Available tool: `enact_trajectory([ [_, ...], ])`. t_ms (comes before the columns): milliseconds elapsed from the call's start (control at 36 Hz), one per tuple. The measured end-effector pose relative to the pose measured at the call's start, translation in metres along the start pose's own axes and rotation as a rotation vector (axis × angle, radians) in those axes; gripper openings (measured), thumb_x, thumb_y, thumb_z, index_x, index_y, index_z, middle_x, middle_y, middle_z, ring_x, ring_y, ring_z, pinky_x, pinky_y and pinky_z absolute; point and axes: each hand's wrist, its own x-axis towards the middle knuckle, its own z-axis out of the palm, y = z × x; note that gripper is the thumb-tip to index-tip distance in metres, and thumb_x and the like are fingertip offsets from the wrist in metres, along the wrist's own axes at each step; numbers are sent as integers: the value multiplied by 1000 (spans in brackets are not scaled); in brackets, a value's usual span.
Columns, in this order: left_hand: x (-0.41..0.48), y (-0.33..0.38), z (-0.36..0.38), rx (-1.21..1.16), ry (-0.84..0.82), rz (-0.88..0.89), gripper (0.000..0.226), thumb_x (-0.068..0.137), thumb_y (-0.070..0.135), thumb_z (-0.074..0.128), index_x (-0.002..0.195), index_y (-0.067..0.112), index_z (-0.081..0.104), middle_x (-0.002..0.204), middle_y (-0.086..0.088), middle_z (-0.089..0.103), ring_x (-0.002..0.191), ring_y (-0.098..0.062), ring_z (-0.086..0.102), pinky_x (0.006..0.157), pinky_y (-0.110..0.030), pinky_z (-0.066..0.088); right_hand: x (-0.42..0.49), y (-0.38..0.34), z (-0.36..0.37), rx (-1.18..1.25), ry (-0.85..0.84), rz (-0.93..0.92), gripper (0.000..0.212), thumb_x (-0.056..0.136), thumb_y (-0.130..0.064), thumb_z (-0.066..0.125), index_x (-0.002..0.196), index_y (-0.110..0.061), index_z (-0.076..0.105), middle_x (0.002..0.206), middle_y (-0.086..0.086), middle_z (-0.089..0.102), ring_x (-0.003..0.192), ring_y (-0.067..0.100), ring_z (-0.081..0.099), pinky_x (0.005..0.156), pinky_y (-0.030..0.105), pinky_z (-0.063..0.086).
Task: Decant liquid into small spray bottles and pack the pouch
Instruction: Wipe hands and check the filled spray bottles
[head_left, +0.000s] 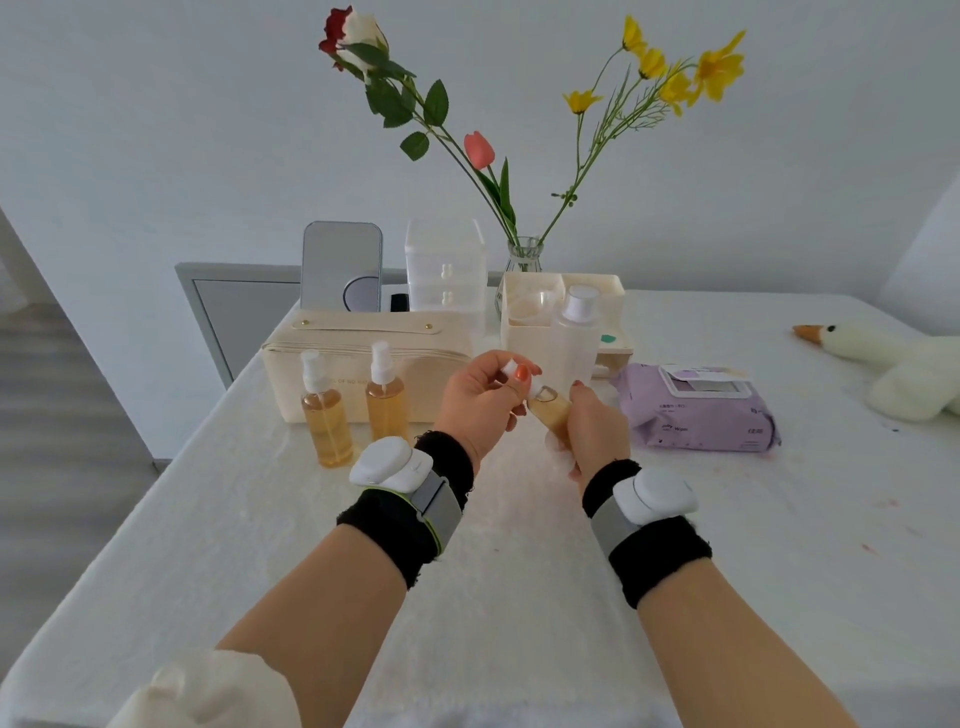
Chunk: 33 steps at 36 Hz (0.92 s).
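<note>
Holding the small spray bottle (549, 406) above the counter (519, 571), in front of the chest, the right hand (595, 431) wraps its fingers round the lower body, with the neck tipped up and to the left. The bottle is clear and holds amber liquid nearly to the shoulder, and its mouth looks uncapped. I judge it light and stiff, probably thin plastic. The smooth wall would turn slippery if any liquid ran down it, and a hard squeeze or a further tilt could spill it. The body is the sound place to grip, low enough to leave the neck free and held close to upright. The left hand (480, 397) pinches the white spray cap (510, 368) between thumb and fingertips, just beside the neck. The cap is tiny and light, best taken by its collar so that it can be turned. Two filled spray bottles (327, 415) (387, 402) stand capped on the counter to the left, just before the cream pouch (363, 332). A tall white bottle (576, 338) stands behind the hands beside a cream organiser (530, 312), and a purple wipes pack (696, 410) lies to the right. Farther back are a mirror (341, 265), clear drawers (445, 265) and a vase (524, 254) of flowers. A plush goose (883, 358) lies at the far right.
</note>
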Motion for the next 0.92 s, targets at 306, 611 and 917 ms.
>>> enact_trajectory([
  [306, 17, -8, 4, 7, 290, -84, 22, 97, 34, 66, 94, 12, 70, 65, 6, 62, 53, -5, 58, 58, -25, 53, -16, 15, 7, 38, -135, -436, 22, 109, -27, 42, 102, -15, 59, 94, 11, 67, 65, 10, 64, 51, 22, 49],
  [611, 30, 0, -6, 84, 308, -160, 36, 89, 47, 72, 79, 13, 67, 48, 8, 60, 57, -16, 58, 72, -38, 61, -13, 16, 2, 19, -212, -534, 10, 100, -24, 63, 93, -20, 69, 68, -3, 66, 56, 14, 60, 54, 26, 47],
  [917, 29, -2, -1, 260, 324, -115, 40, 87, 44, 74, 67, 15, 55, 44, 7, 56, 43, -8, 55, 67, -34, 58, -18, 11, 3, -340, -218, -668, 33, 107, -32, 44, 105, -4, 60, 93, 9, 67, 85, 24, 61, 72, 31, 44],
])
